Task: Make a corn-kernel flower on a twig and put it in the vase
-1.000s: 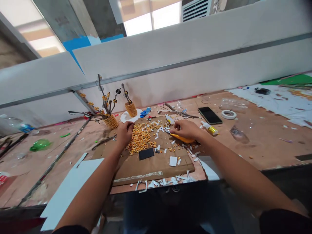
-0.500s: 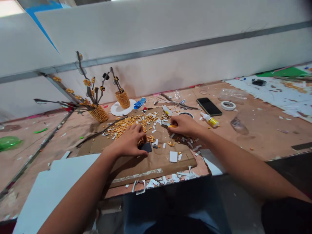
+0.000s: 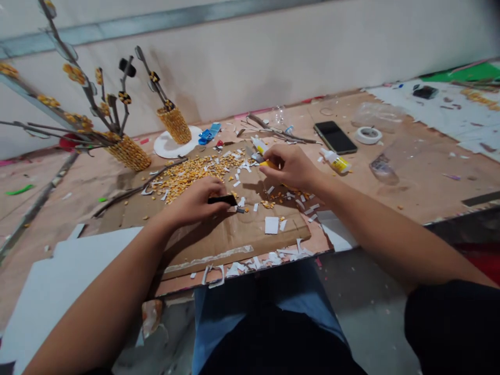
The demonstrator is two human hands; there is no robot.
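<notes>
My left hand pinches a small flat black piece between thumb and fingers, tilted up just above the cardboard sheet. In my right hand is a yellow-handled utility knife, its grey blade pointing up and left, raised over the board. Loose corn kernels are heaped beyond my left hand. White paper scraps lie among them, and a white square rests nearer the front edge of the cardboard.
Two kernel-covered pots with twigs stand back left, the smaller on a white disc. Glue bottles, a phone, a tape roll and clear plastic lie to the right. White sheets cover the front left.
The black piece has come up off the cardboard in my left hand, now tilted. My right hand has lifted the knife slightly. The view has tipped downward and shifted right.
</notes>
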